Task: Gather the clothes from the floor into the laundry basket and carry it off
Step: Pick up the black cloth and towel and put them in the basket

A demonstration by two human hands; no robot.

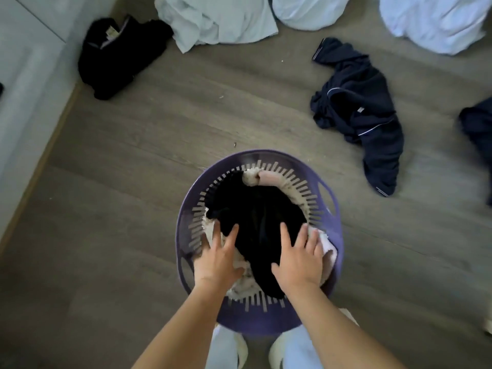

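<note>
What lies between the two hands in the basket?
In the head view, a black garment lies between the left hand and the right hand, inside the purple basket.

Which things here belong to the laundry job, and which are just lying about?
Job: purple basket, black garment inside, left hand, right hand, navy garment, black heap, pale blue garment.
Not job: white panel at left, person's footwear.
</note>
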